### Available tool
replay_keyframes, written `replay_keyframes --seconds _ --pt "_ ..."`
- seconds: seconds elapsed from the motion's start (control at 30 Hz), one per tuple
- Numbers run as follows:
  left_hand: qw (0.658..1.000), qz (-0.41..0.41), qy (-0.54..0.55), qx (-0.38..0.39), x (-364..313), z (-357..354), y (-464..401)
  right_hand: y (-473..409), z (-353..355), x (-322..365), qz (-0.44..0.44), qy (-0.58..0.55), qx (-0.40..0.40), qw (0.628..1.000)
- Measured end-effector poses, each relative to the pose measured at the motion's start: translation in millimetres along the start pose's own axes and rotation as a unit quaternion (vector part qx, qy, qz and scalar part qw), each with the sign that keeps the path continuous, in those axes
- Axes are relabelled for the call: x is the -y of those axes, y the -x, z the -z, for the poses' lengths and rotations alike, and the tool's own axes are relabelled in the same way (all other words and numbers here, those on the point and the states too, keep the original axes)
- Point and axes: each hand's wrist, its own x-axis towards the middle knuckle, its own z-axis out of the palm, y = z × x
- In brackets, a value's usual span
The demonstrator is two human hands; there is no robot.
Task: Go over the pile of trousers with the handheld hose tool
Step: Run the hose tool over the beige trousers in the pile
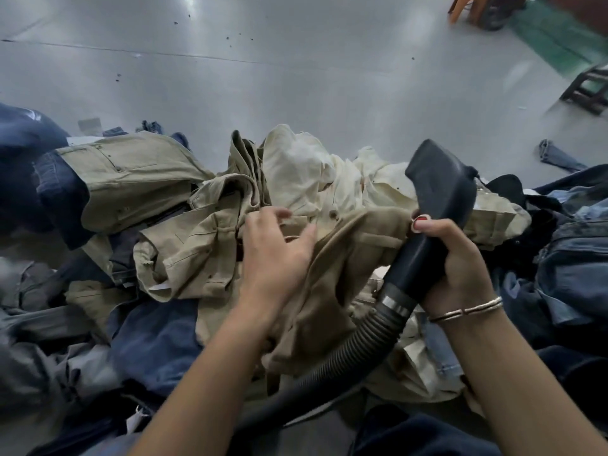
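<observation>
A pile of khaki and cream trousers [204, 205] lies across the middle of the view, with dark blue and denim ones around it. My right hand [457, 258] grips the black hose tool [437, 199] by its neck, nozzle pointing up and away over the cream cloth. Its ribbed black hose [345, 353] curves down to the lower left under my forearm. My left hand [273, 251] rests on a khaki pair at the centre, fingers spread and lightly bent on the fabric near the waistband.
Grey shiny floor [263, 60] stretches beyond the pile. A dark stool [589, 90] stands at the right, orange chair legs [464, 8] at the top right. A loose denim piece [559, 156] lies on the floor to the right.
</observation>
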Motion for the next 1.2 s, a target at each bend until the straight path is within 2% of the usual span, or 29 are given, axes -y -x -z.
replay_keyframes --seconds 0.03,0.07,0.1,0.17,0.2,0.27,0.33,0.37,0.4,0.47,0.53,0.6,0.67,0.83,0.87,0.9,0.93,0.97,1.0,1.03,1.07,1.1,1.13,1.2 --pt "0.999 -0.035 -0.006 0.03 -1 0 3 1 1 2 0.008 -0.013 -0.008 1.0" --pt "0.995 -0.035 0.0 0.089 -2 1 4 3 1 3 0.019 -0.028 -0.008 0.999" --pt "0.986 -0.01 -0.015 0.163 -1 1 5 5 1 4 0.032 -0.042 0.001 0.999" --pt "0.948 0.037 -0.13 0.287 4 0 7 9 0 6 0.059 -0.053 0.033 0.996" --pt "0.935 0.037 -0.187 0.299 7 -3 9 11 -1 6 0.068 -0.051 0.047 0.995" --pt "0.948 -0.012 -0.197 0.248 10 -9 10 14 -2 8 0.078 -0.059 0.071 0.993" --pt "0.978 -0.026 -0.086 0.189 8 -9 5 13 -2 11 0.086 -0.07 0.079 0.991" --pt "0.986 0.009 0.006 0.169 3 -7 2 11 0 12 0.084 -0.068 0.072 0.992" --pt "0.979 0.063 0.113 0.159 -2 -4 0 8 2 14 0.075 -0.06 0.06 0.994" --pt "0.924 0.184 0.295 0.16 -11 3 -2 1 7 15 0.04 -0.035 0.03 0.998" --pt "0.859 0.263 0.397 0.187 -15 10 -2 -7 13 13 -0.006 -0.016 0.019 1.0" --pt "0.817 0.275 0.463 0.208 -16 17 -4 -10 16 9 -0.036 0.003 0.018 0.999" --pt "0.788 0.274 0.508 0.212 -19 22 -6 -13 18 6 -0.064 0.01 0.042 0.997" --pt "0.746 0.272 0.569 0.213 -20 28 -8 -6 11 -10 -0.165 0.04 0.127 0.977" --pt "0.747 0.262 0.576 0.205 -19 27 -9 -3 6 -14 -0.177 0.06 0.13 0.974" --pt "0.765 0.248 0.564 0.184 -19 25 -10 0 1 -18 -0.179 0.078 0.129 0.972" --pt "0.809 0.228 0.519 0.152 -19 21 -10 3 -4 -20 -0.176 0.089 0.123 0.972" --pt "0.875 0.195 0.429 0.11 -17 16 -11 5 -9 -21 -0.172 0.086 0.12 0.974" --pt "0.944 0.142 0.292 0.059 -13 12 -10 7 -12 -21 -0.163 0.072 0.122 0.976" --pt "0.988 0.071 0.134 0.003 -11 8 -7 8 -14 -20 -0.149 0.056 0.122 0.98" --pt "0.999 -0.001 0.019 -0.047 -8 4 -3 8 -15 -19 -0.132 0.039 0.118 0.983" --pt "0.995 -0.059 -0.027 -0.08 -7 2 0 8 -15 -18 -0.115 0.021 0.114 0.987" --pt "0.992 -0.094 -0.024 -0.085 -7 1 4 7 -15 -16 -0.102 -0.001 0.11 0.989" --pt "0.992 -0.122 0.014 -0.042 -10 0 9 5 -14 -13 -0.075 -0.05 0.102 0.991"
